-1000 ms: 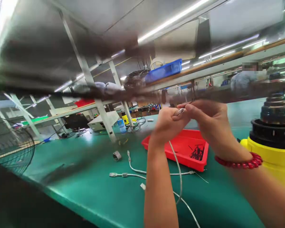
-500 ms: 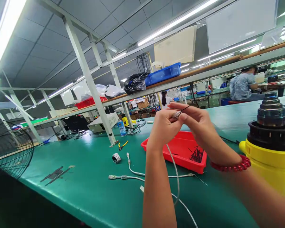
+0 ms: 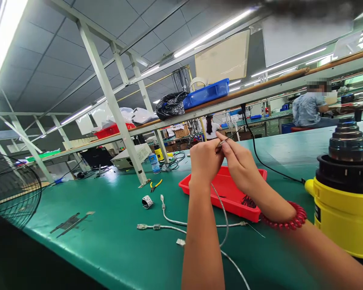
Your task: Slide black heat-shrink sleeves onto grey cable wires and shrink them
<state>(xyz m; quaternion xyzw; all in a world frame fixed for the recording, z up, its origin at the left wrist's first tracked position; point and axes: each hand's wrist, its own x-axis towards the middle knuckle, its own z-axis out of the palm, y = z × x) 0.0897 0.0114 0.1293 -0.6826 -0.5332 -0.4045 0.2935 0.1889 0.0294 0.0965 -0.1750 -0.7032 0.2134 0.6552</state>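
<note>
I see a slim, pale grey cable (image 3: 225, 217), its raised end mostly hidden, the rest hanging in a loose curve. Near that end a thin black strip (image 3: 232, 135) juts out, tilted upward.

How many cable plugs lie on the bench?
3: the upper plug near the pliers, the leftmost plug, and the lower plug beside the left forearm. Forearms may hide more.
</note>
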